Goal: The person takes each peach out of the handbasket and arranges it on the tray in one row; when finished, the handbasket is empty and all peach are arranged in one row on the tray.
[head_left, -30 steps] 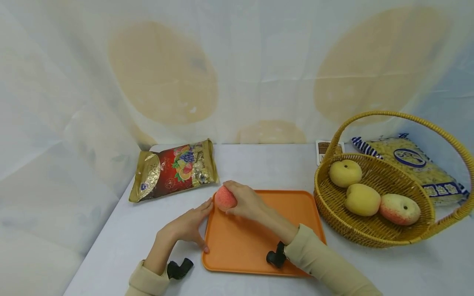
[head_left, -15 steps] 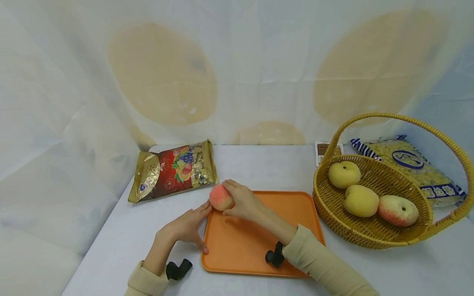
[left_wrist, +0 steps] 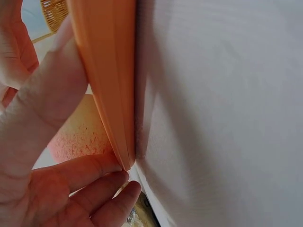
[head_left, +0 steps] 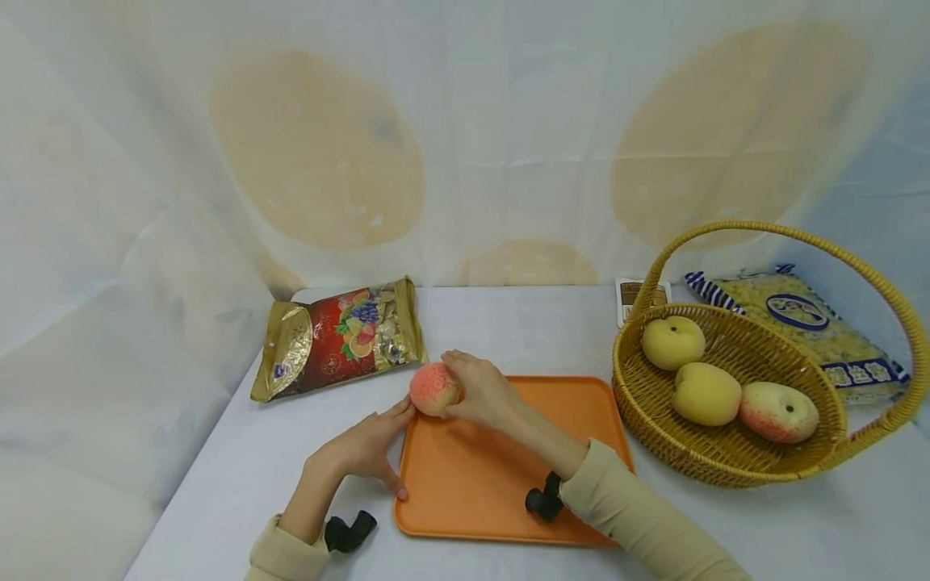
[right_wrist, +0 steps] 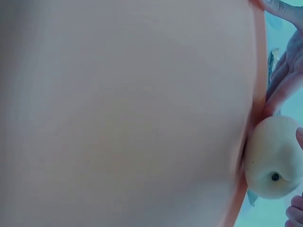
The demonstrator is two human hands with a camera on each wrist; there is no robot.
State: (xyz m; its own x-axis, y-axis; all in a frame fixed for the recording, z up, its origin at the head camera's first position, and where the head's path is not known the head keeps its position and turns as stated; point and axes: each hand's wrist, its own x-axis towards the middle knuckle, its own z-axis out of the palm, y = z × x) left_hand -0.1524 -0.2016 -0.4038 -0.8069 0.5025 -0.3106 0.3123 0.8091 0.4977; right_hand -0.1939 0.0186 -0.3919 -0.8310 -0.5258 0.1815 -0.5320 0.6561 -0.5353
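My right hand (head_left: 483, 395) grips a pink-and-cream peach (head_left: 433, 389) at the far left corner of an orange tray (head_left: 501, 492). In the right wrist view, the peach's pale side (right_wrist: 270, 151) faces the camera and shows a dark dimple. My left hand (head_left: 363, 448) spans the tray's left edge, thumb at the near part and fingertips by the far corner beside the peach. Seen from the left wrist, the thumb lies along the orange rim (left_wrist: 111, 90), and the other fingers reach its far end with no curl round it.
A wicker basket (head_left: 661, 440) with a tall handle stands right of the tray, holding several peaches (head_left: 706, 394). Behind it lie a bag of pale food (head_left: 821, 319) and a small card (head_left: 630, 300). A red-and-gold candy bag (head_left: 337, 339) lies back left.
The peach has turned in my right hand, showing more of its cream side, and has shifted slightly left toward the tray corner. My left hand keeps its place on the tray edge.
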